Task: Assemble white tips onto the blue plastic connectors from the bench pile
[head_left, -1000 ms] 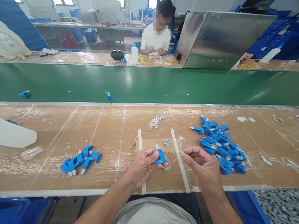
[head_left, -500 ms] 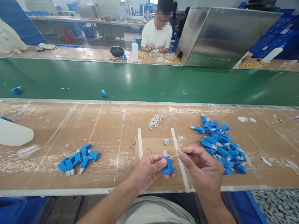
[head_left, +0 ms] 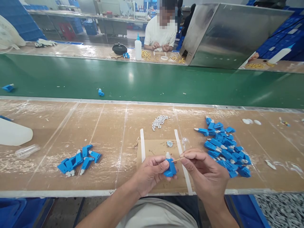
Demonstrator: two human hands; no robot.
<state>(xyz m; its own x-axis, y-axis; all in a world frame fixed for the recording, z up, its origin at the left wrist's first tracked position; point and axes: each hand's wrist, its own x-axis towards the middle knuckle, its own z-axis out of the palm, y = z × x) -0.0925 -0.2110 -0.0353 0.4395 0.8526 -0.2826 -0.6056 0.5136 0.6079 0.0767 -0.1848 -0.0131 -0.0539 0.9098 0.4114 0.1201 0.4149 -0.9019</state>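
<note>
- The left hand (head_left: 152, 172) is closed around a blue piece (head_left: 170, 168) with a pale tip that points up, away from the wearer; the thumb lies on the piece's near-left side.
- The right hand (head_left: 205, 171) pinches a thin wooden stick (head_left: 177, 160) between thumb and fingers, the stick's far end at the side of the blue piece.
- Below the hands, a cardboard sheet (head_left: 155, 150) lies on a brown worktable (head_left: 111, 126), flanked by a left white strip (head_left: 142, 145) and a right white strip (head_left: 182, 161).
- On the sheet, just beyond the hands, sits a small pale-blue blob (head_left: 169, 144) with a thin stick beside it.
- Past the sheet is a loose cluster of small grey bits (head_left: 159, 122).
- To the right of the right hand is a large heap of blue pieces (head_left: 225, 147), many with pale tips.
- Well to the left is a smaller group of blue pieces (head_left: 76, 160); farther left are a clear plastic cup (head_left: 27, 151) on its side and a large white container (head_left: 14, 133).
- Beyond the table runs a green belt (head_left: 142, 79) carrying two blue pieces, well apart.
- Across it, a person in a white top (head_left: 160, 33) sits by a white bottle (head_left: 138, 49) and scattered gold-coloured pieces (head_left: 146, 55), left of a big metal box (head_left: 232, 38).
</note>
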